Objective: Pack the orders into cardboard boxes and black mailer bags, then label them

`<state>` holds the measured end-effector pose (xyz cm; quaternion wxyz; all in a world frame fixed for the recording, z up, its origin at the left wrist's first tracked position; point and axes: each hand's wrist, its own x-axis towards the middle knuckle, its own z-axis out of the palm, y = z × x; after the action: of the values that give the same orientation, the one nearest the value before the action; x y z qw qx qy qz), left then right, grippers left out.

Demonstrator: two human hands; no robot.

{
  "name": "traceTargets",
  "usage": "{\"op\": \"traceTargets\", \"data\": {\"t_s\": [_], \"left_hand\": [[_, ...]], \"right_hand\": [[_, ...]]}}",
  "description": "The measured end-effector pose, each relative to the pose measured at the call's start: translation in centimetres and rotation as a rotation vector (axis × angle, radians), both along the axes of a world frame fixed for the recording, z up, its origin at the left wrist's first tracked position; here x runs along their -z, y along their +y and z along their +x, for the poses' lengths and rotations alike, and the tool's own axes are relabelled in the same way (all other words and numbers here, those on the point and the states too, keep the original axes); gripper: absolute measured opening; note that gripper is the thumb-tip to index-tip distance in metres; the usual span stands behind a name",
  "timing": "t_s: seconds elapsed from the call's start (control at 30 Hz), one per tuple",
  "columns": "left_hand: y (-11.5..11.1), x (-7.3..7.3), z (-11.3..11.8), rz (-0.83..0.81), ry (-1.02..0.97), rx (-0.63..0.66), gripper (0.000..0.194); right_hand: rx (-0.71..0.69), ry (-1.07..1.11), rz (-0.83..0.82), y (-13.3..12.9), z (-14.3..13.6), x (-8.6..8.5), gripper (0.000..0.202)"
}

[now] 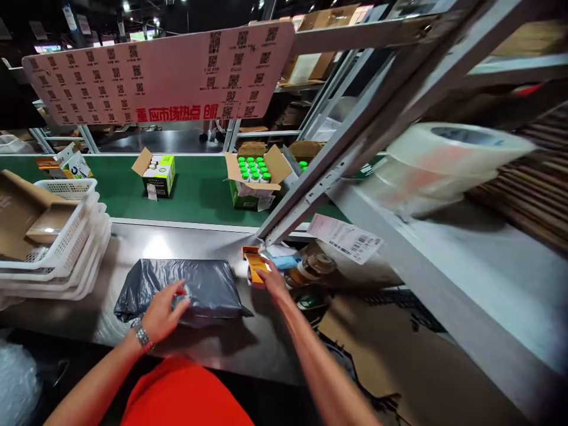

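Observation:
A dark grey plastic-wrapped parcel (199, 287) lies flat on the metal table (266, 355). Over its left part is my left hand (164, 313), fingers apart and nothing held; whether it touches the plastic is hard to tell. To the right of the parcel, my right hand (273, 281) has its fingers round an orange tape dispenser (256, 265) near the foot of the metal post. Right beside that hand are a blue packet (284, 262) and brown jars or rolls (315, 266), partly hidden.
Stacked white baskets (84, 236) stand at the left. Behind runs a green conveyor (199, 192) with an open box of green-capped bottles (254, 171) and a smaller carton (160, 174). A slanted metal post (310, 171) and a shelf with tape rolls (444, 160) rise at the right.

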<state>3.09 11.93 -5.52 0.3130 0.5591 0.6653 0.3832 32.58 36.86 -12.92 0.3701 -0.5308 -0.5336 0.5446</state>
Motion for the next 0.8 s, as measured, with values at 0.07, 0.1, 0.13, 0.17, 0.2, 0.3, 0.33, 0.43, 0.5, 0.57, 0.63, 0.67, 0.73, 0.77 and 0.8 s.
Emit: {"op": "traceTargets", "data": {"t_s": [0.07, 0.1, 0.13, 0.17, 0.2, 0.3, 0.33, 0.43, 0.5, 0.57, 0.63, 0.67, 0.73, 0.77, 0.8], "left_hand": [[2.8, -2.0, -0.6, -0.003, -0.294, -0.133, 0.064], [4.2, -2.8, -0.6, -0.031, -0.448, -0.174, 0.067], [5.3, -3.3, -0.3, -0.078, -0.602, -0.197, 0.069], [6.2, -3.7, 0.1, -0.141, -0.752, -0.200, 0.069], [6.8, -3.9, 0.5, -0.212, -0.887, -0.188, 0.068], [6.7, -3.4, 1.8, -0.300, -1.108, -0.182, 0.063], [6.3, -3.0, 2.0, -0.278, -1.113, -0.213, 0.061], [4.9, -1.4, 1.6, -0.215, -1.080, -0.305, 0.057], [4.3, -0.2, 0.7, -0.203, -1.010, -0.318, 0.057], [3.8, 0.7, -0.4, -0.162, -0.880, -0.334, 0.057], [3.5, 1.4, -1.3, -0.115, -0.794, -0.339, 0.058], [3.3, 1.6, -1.7, -0.102, -0.790, -0.333, 0.058], [3.1, 1.6, -2.2, -0.102, -0.805, -0.319, 0.056], [3.0, 1.5, -2.4, -0.109, -0.795, -0.320, 0.054], [2.9, 1.3, -2.7, -0.118, -0.771, -0.322, 0.053]], "right_hand": [[-0.029, 0.125, 0.002, -1.0, 1.2, -3.4, 0.061], [-0.065, 0.189, 0.006, -2.0, 1.5, -5.0, 0.063], [-0.110, 0.236, 0.014, -3.2, 1.5, -6.5, 0.065], [-0.170, 0.255, 0.029, -4.5, 1.2, -7.8, 0.068], [-0.243, 0.244, 0.053, -5.9, 0.7, -8.9, 0.071], [-0.501, 0.120, 0.222, -9.5, -1.2, -10.9, 0.082], [-0.578, 0.049, 0.309, -10.3, -1.8, -11.2, 0.083], [-0.717, -0.235, 0.593, -11.9, -3.1, -11.4, 0.073], [-0.747, -0.402, 0.767, -12.4, -3.8, -10.9, 0.073], [-0.733, -0.479, 0.934, -12.8, -4.4, -10.0, 0.081], [-0.697, -0.460, 1.060, -12.9, -5.1, -9.1, 0.086], [-0.686, -0.431, 1.091, -12.9, -5.4, -8.7, 0.087], [-0.695, -0.393, 1.092, -12.9, -6.2, -8.2, 0.086], [-0.718, -0.401, 1.071, -12.9, -6.6, -8.1, 0.086], [-0.749, -0.427, 1.047, -12.9, -7.0, -8.1, 0.089]]}}
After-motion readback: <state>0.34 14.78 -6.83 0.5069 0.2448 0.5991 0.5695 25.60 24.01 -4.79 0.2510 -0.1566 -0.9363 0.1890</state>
